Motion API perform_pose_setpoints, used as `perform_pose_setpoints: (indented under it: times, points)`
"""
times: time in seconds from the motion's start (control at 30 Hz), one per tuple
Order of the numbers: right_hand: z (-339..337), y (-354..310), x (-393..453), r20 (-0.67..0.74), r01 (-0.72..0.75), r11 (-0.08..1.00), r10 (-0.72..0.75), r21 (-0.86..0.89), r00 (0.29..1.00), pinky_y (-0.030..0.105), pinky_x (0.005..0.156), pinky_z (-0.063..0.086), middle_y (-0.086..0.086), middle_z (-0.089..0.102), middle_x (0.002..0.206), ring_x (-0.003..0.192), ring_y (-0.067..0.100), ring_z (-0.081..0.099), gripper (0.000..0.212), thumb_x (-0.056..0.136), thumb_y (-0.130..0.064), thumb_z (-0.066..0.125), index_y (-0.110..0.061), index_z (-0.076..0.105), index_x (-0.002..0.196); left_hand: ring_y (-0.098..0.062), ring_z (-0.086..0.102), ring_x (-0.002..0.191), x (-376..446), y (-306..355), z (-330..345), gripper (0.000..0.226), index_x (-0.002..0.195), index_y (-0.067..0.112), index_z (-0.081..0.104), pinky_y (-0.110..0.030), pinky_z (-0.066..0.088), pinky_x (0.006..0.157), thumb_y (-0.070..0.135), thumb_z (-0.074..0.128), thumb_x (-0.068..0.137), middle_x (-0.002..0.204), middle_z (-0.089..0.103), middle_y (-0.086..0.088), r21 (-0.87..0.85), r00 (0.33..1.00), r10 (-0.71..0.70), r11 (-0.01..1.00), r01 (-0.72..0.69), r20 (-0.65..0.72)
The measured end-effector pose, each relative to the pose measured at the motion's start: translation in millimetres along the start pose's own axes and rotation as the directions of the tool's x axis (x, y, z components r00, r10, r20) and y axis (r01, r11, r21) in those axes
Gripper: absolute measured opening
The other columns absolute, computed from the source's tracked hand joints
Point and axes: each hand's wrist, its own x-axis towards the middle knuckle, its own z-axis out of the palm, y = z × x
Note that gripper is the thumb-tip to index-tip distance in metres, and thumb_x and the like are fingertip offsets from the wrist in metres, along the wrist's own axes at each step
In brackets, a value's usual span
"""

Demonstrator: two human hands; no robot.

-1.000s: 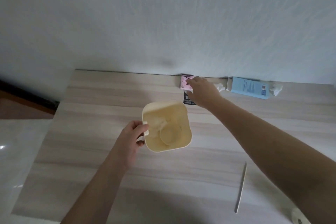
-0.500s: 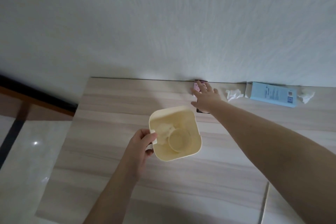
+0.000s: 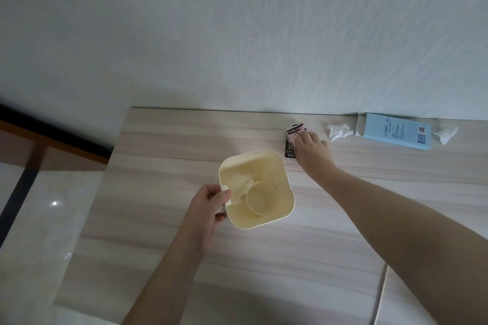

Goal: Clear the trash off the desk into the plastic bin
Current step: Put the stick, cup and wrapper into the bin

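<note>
Near the desk's [image 3: 158, 219] back edge, the right hand [image 3: 311, 152] reached out, fingers closed on a pink and black wrapper [image 3: 294, 137] lying by the wall. Its arm stretched past the cream plastic bin [image 3: 264, 221], which the left hand [image 3: 208, 208] gripped by a side tab. Farther right lay a crumpled tissue [image 3: 339, 131], a blue box [image 3: 394, 134] and another tissue [image 3: 446, 133].

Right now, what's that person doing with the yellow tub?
A person is tidying a desk. The left hand holds the bin by its handle; a cup and a tissue are already inside. The right hand is on a pink wrapper by the wall. Two tissues and a blue box remain.
</note>
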Motion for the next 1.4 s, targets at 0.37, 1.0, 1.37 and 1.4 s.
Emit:
perform_pose_setpoints:
  times: [0.37,1.0,1.37,1.4]
  points:
    - [-18.7,23.3,5.1,0.113,-0.247,0.890,0.220,0.383,0.969,0.035,0.063,0.039,0.016,0.060,0.113,0.087,0.038,0.060,0.034,0.090,0.000,0.044,-0.015,0.048,0.121,-0.023,0.054,0.083,-9.9,-10.8,-8.9,0.025,0.086,0.011,0.056,-0.044,0.038,0.075,0.023,0.068,0.068,0.083,0.063,-0.005,-0.012,1.000,0.008,1.000,-0.008,0.025]
    - [-176.9,-55.4,-167.6,-0.105,-0.046,0.603,0.214,0.797,0.971,0.001,0.072,0.042,-0.031,0.065,0.095,0.083,-0.010,0.063,0.033,0.091,-0.010,0.057,-0.039,0.057,0.106,-0.010,0.061,0.066,-47.7,-30.4,-28.5,0.023,0.087,0.013,0.058,-0.027,0.045,0.056,0.025,0.071,0.072,0.073,0.066,0.002,0.004,0.975,0.004,1.000,-0.005,0.223]
    - [-164.0,-170.3,-212.4,-0.004,0.118,0.923,-0.126,0.367,0.992,0.040,0.066,0.051,0.008,0.069,0.101,0.087,0.033,0.064,0.020,0.093,-0.011,0.052,-0.012,0.066,0.106,-0.009,0.058,0.062,-96.1,-47.2,-77.8,0.015,0.089,0.013,0.057,-0.025,0.043,0.055,0.021,0.068,0.084,0.069,0.061,0.004,-0.017,0.936,0.005,1.000,0.001,0.353]
    - [-162.1,-175.8,-214.6,-0.004,0.099,0.924,-0.105,0.371,0.994,0.039,0.066,0.051,0.009,0.069,0.102,0.089,0.033,0.063,0.020,0.094,-0.012,0.052,-0.010,0.066,0.107,-0.007,0.057,0.059,-98.1,-48.7,-81.1,0.012,0.088,0.013,0.057,-0.023,0.043,0.053,0.020,0.067,0.086,0.066,0.060,0.007,-0.018,0.935,0.006,1.000,0.000,0.353]
